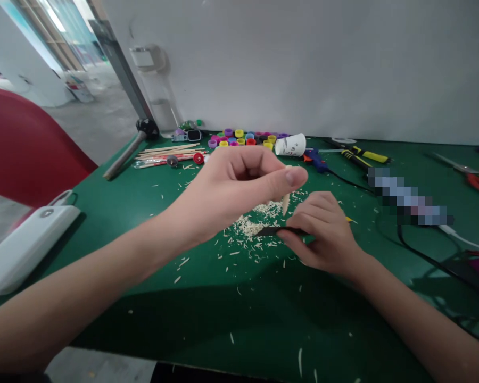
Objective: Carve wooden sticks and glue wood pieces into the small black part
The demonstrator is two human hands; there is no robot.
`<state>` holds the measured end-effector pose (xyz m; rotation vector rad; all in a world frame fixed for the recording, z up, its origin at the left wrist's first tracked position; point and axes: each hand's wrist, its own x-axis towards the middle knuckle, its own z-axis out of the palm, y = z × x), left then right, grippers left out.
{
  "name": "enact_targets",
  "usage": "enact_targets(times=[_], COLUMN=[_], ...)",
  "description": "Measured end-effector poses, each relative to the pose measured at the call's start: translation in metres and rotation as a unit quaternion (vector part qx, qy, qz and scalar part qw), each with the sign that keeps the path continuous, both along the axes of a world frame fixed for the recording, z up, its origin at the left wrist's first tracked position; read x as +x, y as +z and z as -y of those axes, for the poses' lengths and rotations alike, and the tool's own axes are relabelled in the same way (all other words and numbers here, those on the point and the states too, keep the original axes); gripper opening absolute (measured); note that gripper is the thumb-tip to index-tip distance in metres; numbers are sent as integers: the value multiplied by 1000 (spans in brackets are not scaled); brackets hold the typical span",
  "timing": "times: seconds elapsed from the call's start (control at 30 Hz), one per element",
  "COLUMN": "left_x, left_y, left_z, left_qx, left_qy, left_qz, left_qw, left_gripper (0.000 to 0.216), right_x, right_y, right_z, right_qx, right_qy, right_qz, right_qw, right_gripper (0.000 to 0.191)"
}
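Observation:
My left hand (239, 186) is closed in a pinch on a short wooden stick (286, 201), held upright with its pointed end down over the green table (143, 234). Just right of it, my right hand (323, 234) is closed around a knife; its dark blade (275, 231) points left, just below the stick's tip. A pile of pale wood shavings (255, 223) lies on the table under both hands.
Along the back edge lie long wooden sticks (170, 151), coloured rings (243, 138), a tipped white paper cup (290, 144), a blue glue gun (315, 159), yellow-handled tools (365, 155) and red scissors (477, 178). A white device (24, 244) sits left; black cables (427, 255) run right.

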<state>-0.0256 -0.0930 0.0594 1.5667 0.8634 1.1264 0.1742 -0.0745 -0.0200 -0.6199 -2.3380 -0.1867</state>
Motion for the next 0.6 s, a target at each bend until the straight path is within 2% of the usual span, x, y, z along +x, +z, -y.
enact_targets(times=[0.1, 0.23, 0.43, 0.6], left_x=[1, 3, 7, 8], left_y=[-8, -16, -21, -24], left_z=[-6, -9, -8, -6], left_qx=[-2, -11, -25, -40], left_qy=[-3, -16, -36, -62], left_qz=[0, -6, 12, 37], left_qw=[1000, 1000, 999, 997], left_gripper=[30, 29, 26, 22], right_x=[6, 7, 4, 4], right_y=[8, 14, 13, 13], right_z=[3, 6, 2, 3], right_qx=[4, 2, 2, -14], right_qy=[0, -35, -54, -33], right_qz=[-76, -145, -121, -109], right_qw=[997, 989, 991, 993], right_gripper=[13, 12, 16, 20])
